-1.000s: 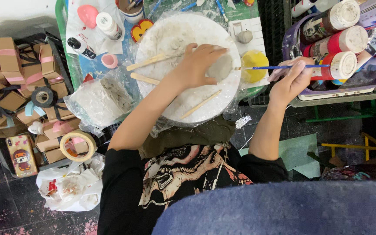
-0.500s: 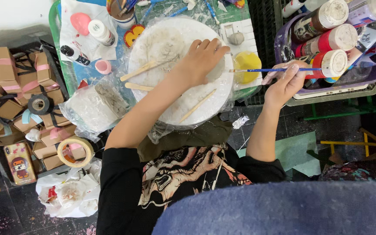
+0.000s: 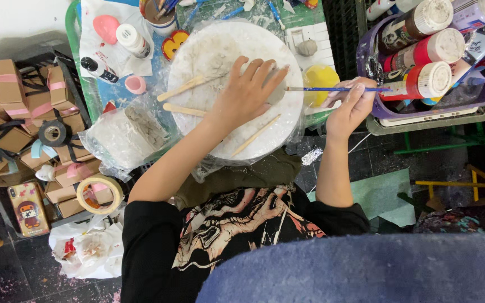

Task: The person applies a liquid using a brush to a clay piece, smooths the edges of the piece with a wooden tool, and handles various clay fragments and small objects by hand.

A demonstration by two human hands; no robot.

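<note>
My left hand (image 3: 248, 92) lies flat, fingers spread, on a round white board (image 3: 214, 53) wrapped in plastic. Its fingertips cover most of a small grey clay piece (image 3: 280, 93). My right hand (image 3: 352, 106) grips a thin blue-handled paintbrush (image 3: 338, 88) held level, with its tip pointing left at the grey piece. Three flat wooden sticks lie on the board: one (image 3: 183, 88) and another (image 3: 182, 110) left of my left hand, the third (image 3: 255, 136) below it.
A yellow dish (image 3: 320, 78) sits just right of the board. A purple basket (image 3: 430, 109) of paint bottles stands at the right. A clear bag of grey clay (image 3: 130, 132), ribboned cardboard boxes (image 3: 7, 84), tape rolls (image 3: 53, 133) and a brush cup (image 3: 158, 17) crowd the left and top.
My right hand has shifted left with the brush, bringing its tip closer to the grey piece. My left hand stays on the board, fingers a little more spread.
</note>
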